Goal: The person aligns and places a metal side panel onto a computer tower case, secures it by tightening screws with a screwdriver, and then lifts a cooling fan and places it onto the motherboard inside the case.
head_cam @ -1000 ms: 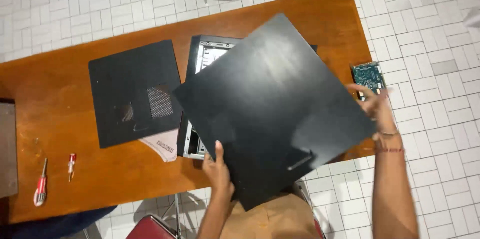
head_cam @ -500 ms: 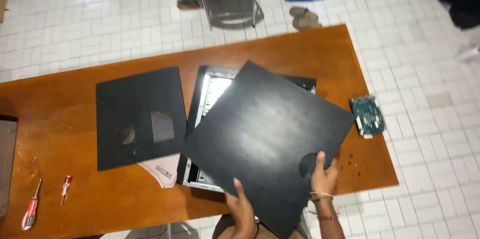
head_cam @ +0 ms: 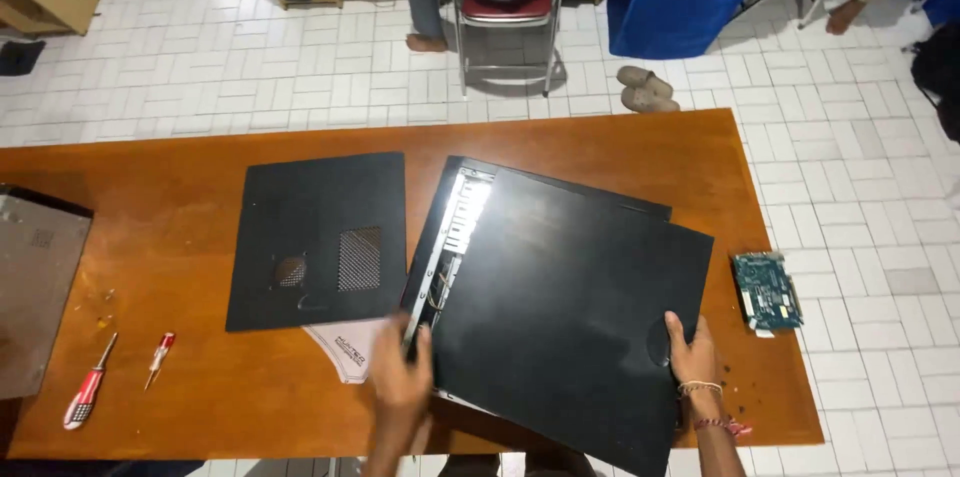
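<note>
Gripping the black side panel (head_cam: 570,307) at its near edge, the left hand (head_cam: 400,384) and right hand (head_cam: 690,352) are closing their fingers on it as it is lying skewed over the open computer case (head_cam: 450,227) on the wooden table (head_cam: 180,157). Another vented black panel (head_cam: 320,237) is lying flat just left of the case, and a green circuit board (head_cam: 766,291) is sitting to the right.
</note>
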